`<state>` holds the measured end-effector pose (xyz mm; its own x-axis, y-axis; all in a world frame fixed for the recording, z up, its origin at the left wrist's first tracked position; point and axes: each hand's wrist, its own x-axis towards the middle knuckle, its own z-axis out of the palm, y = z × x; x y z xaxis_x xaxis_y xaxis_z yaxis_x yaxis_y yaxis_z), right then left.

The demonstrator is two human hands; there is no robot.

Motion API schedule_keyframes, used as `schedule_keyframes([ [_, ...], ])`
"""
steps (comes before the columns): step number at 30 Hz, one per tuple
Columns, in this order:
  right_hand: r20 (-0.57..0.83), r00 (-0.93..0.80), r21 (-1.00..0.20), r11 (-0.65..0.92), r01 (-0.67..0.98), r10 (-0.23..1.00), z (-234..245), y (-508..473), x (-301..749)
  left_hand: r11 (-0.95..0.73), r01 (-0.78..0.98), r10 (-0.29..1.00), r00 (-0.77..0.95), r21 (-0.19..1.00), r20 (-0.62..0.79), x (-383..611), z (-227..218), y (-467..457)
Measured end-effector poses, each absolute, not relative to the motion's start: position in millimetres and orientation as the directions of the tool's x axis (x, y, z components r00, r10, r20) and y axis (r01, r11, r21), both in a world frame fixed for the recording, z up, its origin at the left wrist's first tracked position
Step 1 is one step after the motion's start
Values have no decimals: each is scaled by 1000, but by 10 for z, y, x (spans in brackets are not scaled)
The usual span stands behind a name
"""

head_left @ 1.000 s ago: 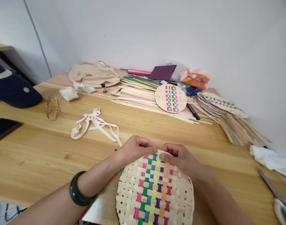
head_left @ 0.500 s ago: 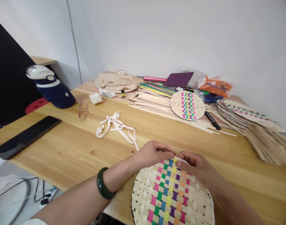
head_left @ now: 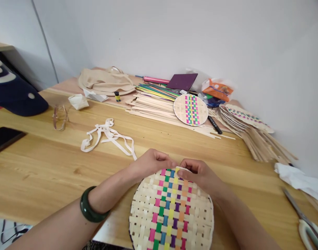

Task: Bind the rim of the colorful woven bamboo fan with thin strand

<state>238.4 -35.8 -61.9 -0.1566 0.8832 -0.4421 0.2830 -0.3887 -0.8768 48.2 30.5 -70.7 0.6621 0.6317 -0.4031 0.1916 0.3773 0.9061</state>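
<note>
A round woven mat [head_left: 171, 211] of pale strips with coloured bands down its middle lies at the near edge of the wooden table [head_left: 44, 170]. My left hand [head_left: 151, 163], with a dark green bangle [head_left: 89, 210] on its wrist, pinches the mat's far rim. My right hand [head_left: 200, 173] pinches the same rim right beside it, fingertips almost touching. Both hands have curled fingers pressed on the rim. A loose white ribbon [head_left: 106, 137] lies on the table just left of my left hand.
At the back lie a stack of pale and coloured strips [head_left: 153, 102], a second woven disc [head_left: 191, 109], a black pen [head_left: 214, 125] and a pile of woven fans [head_left: 250, 128]. Scissors [head_left: 307, 222] and white cloth [head_left: 299, 178] sit right. Glasses [head_left: 59, 116], cap [head_left: 15, 93], phone [head_left: 2, 139] left.
The view swung left and then back right. My hands stayed pinched on the mat's far rim throughout.
</note>
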Motion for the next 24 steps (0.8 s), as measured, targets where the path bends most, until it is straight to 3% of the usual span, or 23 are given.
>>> schedule_keyframes([
  [11, -422, -194, -869, -334, 364, 886, -712, -342, 2392, 261, 182, 687, 655, 948, -315, 523, -803, 287],
  [17, -418, -180, -872, -337, 356, 891, -778, -342, 2422, 312, 238, 680, 620, 920, -391, 486, -785, 307],
  [24, -399, -183, -886, -326, 328, 899, -784, -331, 2427, 292, 207, 694, 626, 934, -356, 493, -767, 300],
])
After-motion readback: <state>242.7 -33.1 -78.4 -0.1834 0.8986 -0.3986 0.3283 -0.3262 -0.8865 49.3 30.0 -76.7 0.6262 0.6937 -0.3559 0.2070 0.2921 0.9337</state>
